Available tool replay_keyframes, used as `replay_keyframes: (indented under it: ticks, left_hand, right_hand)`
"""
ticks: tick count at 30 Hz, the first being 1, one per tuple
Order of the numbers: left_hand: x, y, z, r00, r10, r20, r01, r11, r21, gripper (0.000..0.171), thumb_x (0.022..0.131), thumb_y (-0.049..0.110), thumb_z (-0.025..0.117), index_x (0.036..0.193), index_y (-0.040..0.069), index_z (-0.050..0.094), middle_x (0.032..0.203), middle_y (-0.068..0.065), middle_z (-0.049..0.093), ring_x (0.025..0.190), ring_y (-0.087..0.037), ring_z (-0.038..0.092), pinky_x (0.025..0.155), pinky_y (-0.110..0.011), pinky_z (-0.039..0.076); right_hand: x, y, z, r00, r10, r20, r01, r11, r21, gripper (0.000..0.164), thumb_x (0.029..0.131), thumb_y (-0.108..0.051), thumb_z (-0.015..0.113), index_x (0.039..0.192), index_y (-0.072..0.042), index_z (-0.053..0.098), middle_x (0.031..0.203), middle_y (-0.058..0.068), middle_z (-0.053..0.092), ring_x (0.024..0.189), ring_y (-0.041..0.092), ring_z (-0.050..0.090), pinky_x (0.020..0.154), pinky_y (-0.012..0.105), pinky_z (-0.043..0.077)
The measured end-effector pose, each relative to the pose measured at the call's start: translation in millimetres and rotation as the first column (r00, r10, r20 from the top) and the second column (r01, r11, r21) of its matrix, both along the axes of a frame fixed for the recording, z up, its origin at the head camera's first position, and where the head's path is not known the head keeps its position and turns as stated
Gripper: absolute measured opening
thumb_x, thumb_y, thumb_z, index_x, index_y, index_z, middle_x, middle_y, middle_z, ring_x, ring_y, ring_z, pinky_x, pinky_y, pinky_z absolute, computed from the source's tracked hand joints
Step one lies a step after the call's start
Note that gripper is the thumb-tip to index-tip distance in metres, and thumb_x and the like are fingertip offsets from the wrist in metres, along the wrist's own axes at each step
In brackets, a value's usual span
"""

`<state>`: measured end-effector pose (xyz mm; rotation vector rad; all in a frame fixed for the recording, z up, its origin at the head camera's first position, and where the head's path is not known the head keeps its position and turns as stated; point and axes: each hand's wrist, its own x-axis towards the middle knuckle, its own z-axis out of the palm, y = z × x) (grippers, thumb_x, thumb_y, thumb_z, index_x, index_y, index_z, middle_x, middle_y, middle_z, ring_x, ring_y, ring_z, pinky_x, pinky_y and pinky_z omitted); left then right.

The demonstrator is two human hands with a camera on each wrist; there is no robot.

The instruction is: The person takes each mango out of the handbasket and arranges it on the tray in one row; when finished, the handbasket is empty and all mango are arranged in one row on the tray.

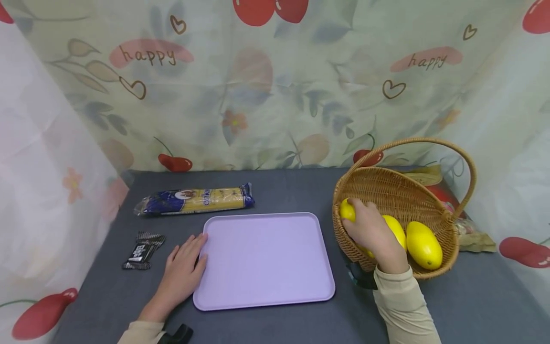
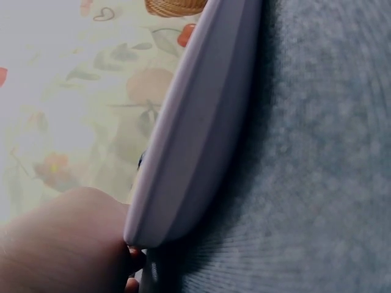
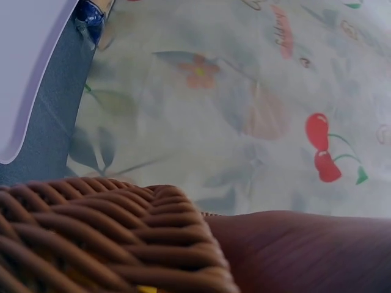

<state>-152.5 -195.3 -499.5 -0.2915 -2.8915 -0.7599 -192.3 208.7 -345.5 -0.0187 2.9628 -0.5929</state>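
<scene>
In the head view, a wicker basket (image 1: 386,184) with a tall arched handle stands at the right and holds several yellow mangoes (image 1: 424,245). My right hand (image 1: 373,229) reaches into it from the front, fingers curled over the leftmost mango (image 1: 347,210); the palm side is hidden. In the right wrist view, the basket's woven wall (image 3: 110,232) hides the fingers. A lilac tray (image 1: 264,260) lies flat in the middle. My left hand (image 1: 184,267) rests against its left edge with fingers extended, and in the left wrist view the hand (image 2: 67,238) touches the tray's rim (image 2: 183,140).
Behind the tray lies a long blue and yellow plastic packet (image 1: 197,199). A small black wrapped snack (image 1: 142,251) is left of my left hand. More packages (image 1: 474,239) sit partly hidden behind the basket. A patterned curtain (image 1: 275,95) borders the grey tabletop (image 1: 275,327).
</scene>
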Motion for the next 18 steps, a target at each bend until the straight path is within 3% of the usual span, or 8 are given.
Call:
replay_keyframes:
  ticks: [10,18]
  left_hand:
    - [1.5,-2.4,4.1,1.0,-0.004,-0.028,0.004,1.0,0.002,0.049,0.099,0.02,0.048,0.146,0.009,0.04,0.149,-0.013,0.041,0.139,-0.035,0.031,0.11,-0.061,0.013]
    - [1.1,-2.9,-1.7,0.999,-0.02,-0.031,0.02,1.0,0.01,0.049,0.099,0.023,0.048,0.146,0.01,0.039,0.15,-0.012,0.04,0.14,-0.035,0.03,0.11,-0.061,0.013]
  right_hand:
    - [1.5,-0.7,6.2,1.0,0.01,-0.005,-0.01,1.0,0.001,0.059,0.092,-0.022,0.055,0.142,0.004,0.036,0.121,0.031,0.049,0.098,0.037,0.049,0.071,0.043,0.048]
    - [9.6,7.2,14.9,0.999,0.008,-0.041,-0.008,1.0,-0.018,0.06,0.092,-0.023,0.055,0.143,0.004,0.034,0.123,0.033,0.046,0.096,0.038,0.049,0.072,0.044,0.046]
